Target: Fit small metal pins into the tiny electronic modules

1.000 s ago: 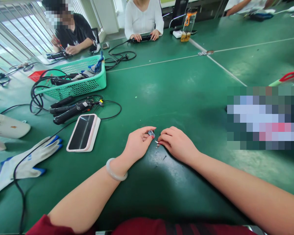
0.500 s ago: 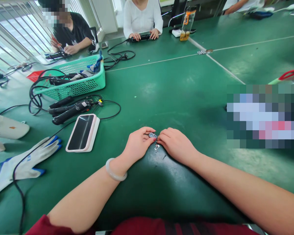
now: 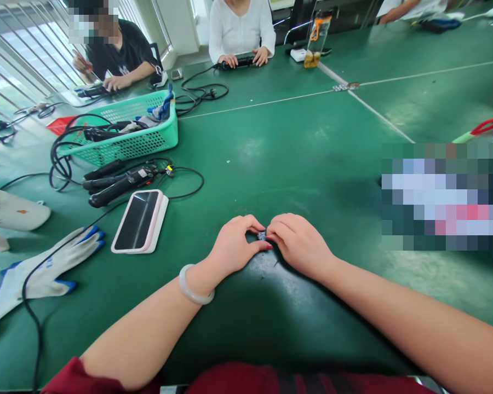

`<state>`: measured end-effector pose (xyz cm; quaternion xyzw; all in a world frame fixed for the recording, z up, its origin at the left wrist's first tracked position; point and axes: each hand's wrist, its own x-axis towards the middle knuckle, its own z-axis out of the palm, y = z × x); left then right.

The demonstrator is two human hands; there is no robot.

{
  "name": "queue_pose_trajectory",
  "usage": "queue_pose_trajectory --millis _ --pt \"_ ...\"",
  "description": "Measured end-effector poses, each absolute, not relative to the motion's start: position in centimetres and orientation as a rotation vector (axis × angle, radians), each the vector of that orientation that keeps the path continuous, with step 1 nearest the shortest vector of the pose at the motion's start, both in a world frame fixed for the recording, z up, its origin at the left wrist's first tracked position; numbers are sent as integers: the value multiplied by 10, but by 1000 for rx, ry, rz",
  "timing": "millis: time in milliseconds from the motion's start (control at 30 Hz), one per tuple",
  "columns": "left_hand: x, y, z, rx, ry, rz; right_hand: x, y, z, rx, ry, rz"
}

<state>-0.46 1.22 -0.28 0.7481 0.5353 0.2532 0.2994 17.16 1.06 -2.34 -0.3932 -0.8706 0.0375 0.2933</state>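
Note:
Both hands meet over the green table, close to its front edge. A small grey-blue piece with a patterned surface sits between the fingertips, too small to tell its kind. My left hand, with a pale bangle at the wrist, pinches it with thumb and forefinger from the left. From the right, my right hand is closed, its bunched fingertips pressed on the piece's right side. Fingers cover part of the piece.
Left of my hands lie a phone-like device in a pink case, a white-and-blue glove and black corded tools. Behind stands a green basket of tools. Two people sit across the table; a bottle stands there. A blurred-out item is right.
My left thumb and forefinger have shifted right and spread around the piece, which has turned. The small silvery rectangular bit below the fingertips no longer shows.

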Motion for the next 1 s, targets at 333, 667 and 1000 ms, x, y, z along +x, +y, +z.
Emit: queue_pose_trajectory --millis 333,667,1000 --pt "-12 19 -5 2022 1531 690 178 12 -21 -1085 -2305 227" --pt "-16 23 -10 1989 1627 700 174 12 -23 -1093 -2497 331" --pt "-17 23 -10 1990 1624 700 184 17 -22 -1283 -2367 290"
